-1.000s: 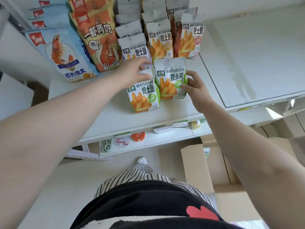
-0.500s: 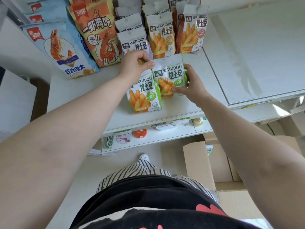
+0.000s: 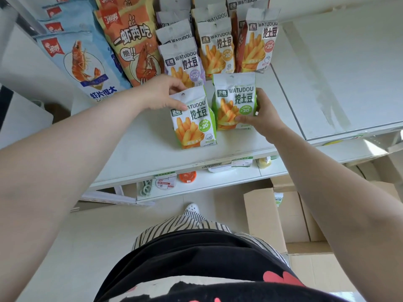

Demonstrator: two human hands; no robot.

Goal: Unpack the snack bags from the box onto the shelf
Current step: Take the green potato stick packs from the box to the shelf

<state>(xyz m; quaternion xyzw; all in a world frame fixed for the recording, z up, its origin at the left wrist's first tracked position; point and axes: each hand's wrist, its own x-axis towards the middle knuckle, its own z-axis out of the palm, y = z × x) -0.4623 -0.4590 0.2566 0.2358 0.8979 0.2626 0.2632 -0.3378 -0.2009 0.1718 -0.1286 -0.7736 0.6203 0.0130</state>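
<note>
**Inspector:** State the surface and the room.

**Recorder:** A white shelf (image 3: 152,149) runs across the view, its top smooth and matt, with price labels along the front edge. A second white panel adjoins it at the right, marked by a faint streak. Below is a lower white ledge (image 3: 218,182) carrying an orange disc (image 3: 187,177) and small packets. The floor is pale. An open cardboard box (image 3: 263,216) stands on it to the right of the person's striped trousers.

**Inspector:** The hands?

**Recorder:** The left hand (image 3: 161,94) pinches the top corner of the left green-edged bag (image 3: 194,123), thumb on its face. The right hand (image 3: 261,114) grips the right green-edged bag (image 3: 234,101) round its lower right side, thumb across the front.

**Inspector:** Position of the 2 bags?

**Recorder:** Both stand on the shelf side by side, near the front edge, ahead of 3 rows of similar fry bags (image 3: 218,49). The right one sits slightly further back.

**Inspector:** Other stock?

**Recorder:** Orange shrimp bags (image 3: 130,40) and blue shrimp bags (image 3: 85,64) lean at the left rear.
</note>
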